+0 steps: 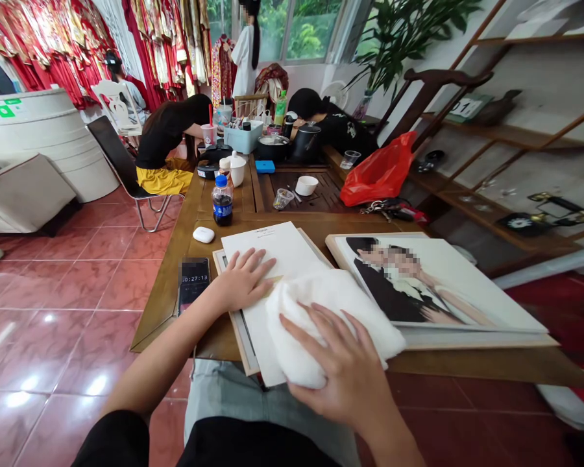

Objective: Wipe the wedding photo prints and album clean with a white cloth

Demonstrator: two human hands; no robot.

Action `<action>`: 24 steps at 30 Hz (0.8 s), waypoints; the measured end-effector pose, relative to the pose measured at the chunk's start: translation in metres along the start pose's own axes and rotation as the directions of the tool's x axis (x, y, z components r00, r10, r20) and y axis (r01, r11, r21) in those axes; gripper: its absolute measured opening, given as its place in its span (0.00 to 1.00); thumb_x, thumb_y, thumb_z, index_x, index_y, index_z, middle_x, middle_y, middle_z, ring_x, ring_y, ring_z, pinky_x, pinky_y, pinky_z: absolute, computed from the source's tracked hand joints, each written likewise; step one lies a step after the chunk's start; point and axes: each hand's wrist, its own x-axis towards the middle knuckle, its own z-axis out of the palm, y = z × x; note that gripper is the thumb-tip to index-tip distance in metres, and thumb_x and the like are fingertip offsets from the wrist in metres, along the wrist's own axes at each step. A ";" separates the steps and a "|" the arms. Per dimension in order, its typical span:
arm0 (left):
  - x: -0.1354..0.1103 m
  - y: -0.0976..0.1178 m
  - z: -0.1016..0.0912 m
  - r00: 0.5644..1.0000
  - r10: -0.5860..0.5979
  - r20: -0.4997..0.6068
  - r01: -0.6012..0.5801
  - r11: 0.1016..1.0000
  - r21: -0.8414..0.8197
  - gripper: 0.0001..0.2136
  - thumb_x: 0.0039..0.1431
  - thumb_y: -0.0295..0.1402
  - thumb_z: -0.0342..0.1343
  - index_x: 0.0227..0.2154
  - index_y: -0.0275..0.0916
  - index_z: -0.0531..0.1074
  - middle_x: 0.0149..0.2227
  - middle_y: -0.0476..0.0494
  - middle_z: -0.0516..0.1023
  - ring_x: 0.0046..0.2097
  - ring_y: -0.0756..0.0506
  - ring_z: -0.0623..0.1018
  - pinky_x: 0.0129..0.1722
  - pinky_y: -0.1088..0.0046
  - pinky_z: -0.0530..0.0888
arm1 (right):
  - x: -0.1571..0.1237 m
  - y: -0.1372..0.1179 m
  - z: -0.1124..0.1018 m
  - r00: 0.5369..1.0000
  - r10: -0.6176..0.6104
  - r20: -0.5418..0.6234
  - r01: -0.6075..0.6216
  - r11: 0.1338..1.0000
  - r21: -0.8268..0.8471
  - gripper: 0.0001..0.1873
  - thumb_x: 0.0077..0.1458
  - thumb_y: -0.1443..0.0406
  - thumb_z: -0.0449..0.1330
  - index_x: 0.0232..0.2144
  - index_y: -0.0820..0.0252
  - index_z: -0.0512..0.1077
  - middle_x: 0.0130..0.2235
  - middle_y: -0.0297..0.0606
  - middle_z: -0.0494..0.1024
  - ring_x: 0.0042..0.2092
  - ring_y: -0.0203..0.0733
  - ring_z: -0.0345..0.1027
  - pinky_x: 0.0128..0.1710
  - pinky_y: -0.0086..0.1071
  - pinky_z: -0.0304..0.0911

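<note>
My left hand (243, 280) lies flat with spread fingers on a white sheet of paper (267, 259), which rests on a wood-edged picture frame (243, 340) lying on the table. My right hand (340, 363) presses down on a bunched white towel (316, 324), its fingers spread across the top. The towel covers the lower right of the sheet and touches the edge of a framed portrait photograph of two people (418, 285), which lies to the right. The frame beneath the sheet is mostly hidden.
On the wooden table (165, 311) lie a phone showing 0:27:13 (193, 283) and a white earbud case (203, 235). Beyond stand a water bottle (222, 201), tea things and a red plastic bag (379, 170). Two people (165, 130) (331, 123) lean over the table's far end.
</note>
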 end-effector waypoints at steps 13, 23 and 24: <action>-0.001 0.000 0.000 1.000 0.005 -0.006 -0.005 1.000 -0.017 0.27 0.74 0.46 0.34 0.70 0.41 0.51 0.73 0.36 0.47 0.73 0.34 0.47 0.69 0.46 0.46 | 0.000 -0.013 -0.001 0.997 -0.070 0.029 0.069 0.997 0.035 0.41 0.45 0.53 0.64 0.62 0.50 0.67 0.62 0.48 0.68 0.60 0.63 0.61 0.62 0.58 0.46; -0.001 0.000 -0.001 1.000 0.002 0.003 -0.002 1.000 -0.013 0.27 0.74 0.46 0.35 0.70 0.41 0.50 0.73 0.37 0.48 0.73 0.35 0.47 0.70 0.47 0.46 | -0.001 -0.013 -0.003 0.994 -0.096 0.054 0.094 0.995 0.044 0.42 0.44 0.55 0.64 0.63 0.50 0.65 0.62 0.48 0.67 0.61 0.61 0.61 0.62 0.56 0.44; -0.001 0.001 -0.001 1.000 -0.004 -0.002 0.004 1.000 -0.017 0.27 0.74 0.46 0.35 0.70 0.41 0.51 0.73 0.37 0.48 0.73 0.35 0.47 0.70 0.47 0.46 | -0.002 -0.007 -0.003 0.998 -0.060 0.034 0.059 0.998 0.018 0.40 0.46 0.56 0.64 0.63 0.50 0.65 0.61 0.48 0.68 0.60 0.61 0.61 0.61 0.56 0.46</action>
